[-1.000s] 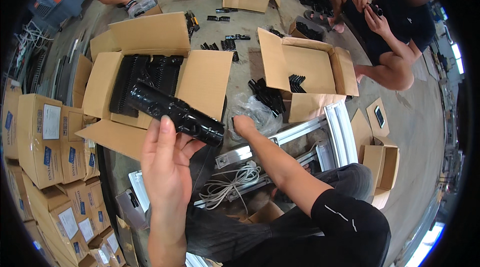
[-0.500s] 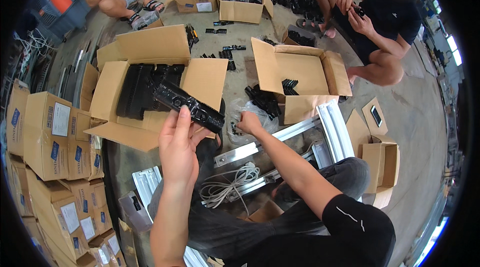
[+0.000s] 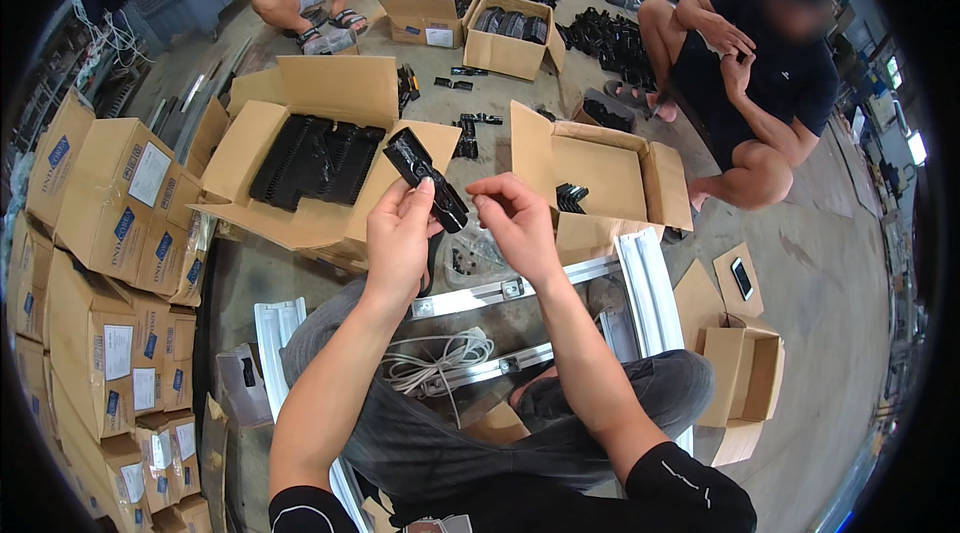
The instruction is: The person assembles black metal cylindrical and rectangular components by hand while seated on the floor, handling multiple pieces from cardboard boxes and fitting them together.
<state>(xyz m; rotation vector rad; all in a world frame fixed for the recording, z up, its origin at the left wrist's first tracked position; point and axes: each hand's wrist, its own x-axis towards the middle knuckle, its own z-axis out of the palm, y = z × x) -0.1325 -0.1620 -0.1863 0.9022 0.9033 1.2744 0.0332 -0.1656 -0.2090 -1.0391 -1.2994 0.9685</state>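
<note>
My left hand (image 3: 396,241) is closed around a glossy black tube-shaped part (image 3: 428,180) with a raised fitting at its middle. The part slants, its upper end toward the left carton. Close to its right side, my right hand (image 3: 520,231) has thumb and fingertips pinched together; anything between them is too small to make out. Below the hands lies a clear plastic bag (image 3: 474,261) with small dark pieces in it. At the left, an open carton (image 3: 225,148) holds rows of black parts (image 3: 318,161). The right open carton (image 3: 605,158) has a few black pieces (image 3: 571,198) inside.
A silver metal frame (image 3: 640,293) surrounds my legs, with a coiled pale cable (image 3: 440,358) inside it. Stacked cartons (image 3: 120,203) line the left. Two people squat across the floor, near more cartons (image 3: 505,38) and a black parts pile (image 3: 605,45). A phone (image 3: 742,278) lies right.
My right hand has come up from the plastic bag to the side of the black part. The left hand has turned the part steeper. The whole view has shifted a little.
</note>
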